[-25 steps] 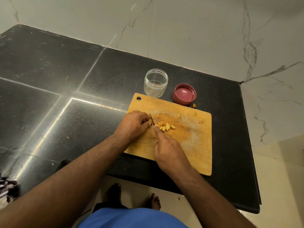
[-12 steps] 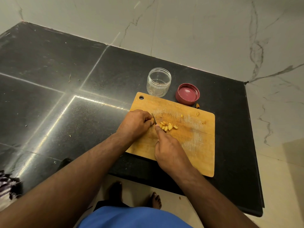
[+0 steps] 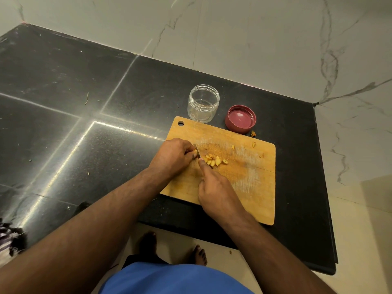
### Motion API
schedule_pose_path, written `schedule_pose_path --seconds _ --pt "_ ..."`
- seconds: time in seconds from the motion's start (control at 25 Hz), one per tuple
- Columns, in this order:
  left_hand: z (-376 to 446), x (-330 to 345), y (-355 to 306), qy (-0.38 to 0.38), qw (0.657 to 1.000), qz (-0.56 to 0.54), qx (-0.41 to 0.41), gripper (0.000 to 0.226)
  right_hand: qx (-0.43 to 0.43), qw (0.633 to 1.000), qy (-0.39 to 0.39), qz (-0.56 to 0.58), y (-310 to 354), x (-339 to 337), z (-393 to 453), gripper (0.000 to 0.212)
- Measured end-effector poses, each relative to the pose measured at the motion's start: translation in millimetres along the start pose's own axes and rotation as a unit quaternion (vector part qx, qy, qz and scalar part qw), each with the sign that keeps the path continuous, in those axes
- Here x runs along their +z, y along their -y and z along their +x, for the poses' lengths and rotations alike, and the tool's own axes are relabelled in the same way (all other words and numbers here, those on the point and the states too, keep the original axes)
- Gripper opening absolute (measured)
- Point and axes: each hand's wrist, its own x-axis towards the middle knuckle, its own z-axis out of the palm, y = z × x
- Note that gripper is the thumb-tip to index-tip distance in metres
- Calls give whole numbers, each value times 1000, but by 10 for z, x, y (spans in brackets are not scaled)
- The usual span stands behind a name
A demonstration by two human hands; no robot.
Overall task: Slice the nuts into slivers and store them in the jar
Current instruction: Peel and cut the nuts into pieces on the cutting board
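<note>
— What do we have, biggest thing first?

— We see a black countertop (image 3: 84, 102) with a wooden cutting board (image 3: 254, 187) lying near its front right corner. Both of our hands are over the board.

— And the hands?

— Our left hand (image 3: 172, 154) has its fingers curled round a nut piece, too hidden for us to make out, right against the knife blade (image 3: 197, 153). Our right hand (image 3: 216, 194) grips the knife, forefinger stretched along it; the handle is covered.

— The containers?

— The clear jar (image 3: 203, 103) stands upright and open just behind the board's far edge; we see only a few crumbs at its bottom. Its red lid (image 3: 241, 118) lies upturned beside it, to the right.

— And the nuts?

— A small heap of slivers (image 3: 214, 160) lies on the board just right of the blade, with a few stray bits (image 3: 254, 144) farther right.
</note>
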Motion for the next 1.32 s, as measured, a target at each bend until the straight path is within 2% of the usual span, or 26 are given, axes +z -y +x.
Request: schedule_pose_path --seconds 0.4,0.8,1.08,1.32 --pt "10 -16 -23 8 1000 5 -14 25 13 1000 8 13 -1 39 -15 55" --pt "-22 -24 -33 8 1000 -13 -25 29 24 999 18 32 -123 2 -434 57" --pt "-34 -24 -2 17 999 -28 -33 39 44 987 -25 153 -185 -241 -530 51" --pt "-27 -14 11 16 998 -48 -38 28 52 992 -15 111 -145 -226 -471 54"
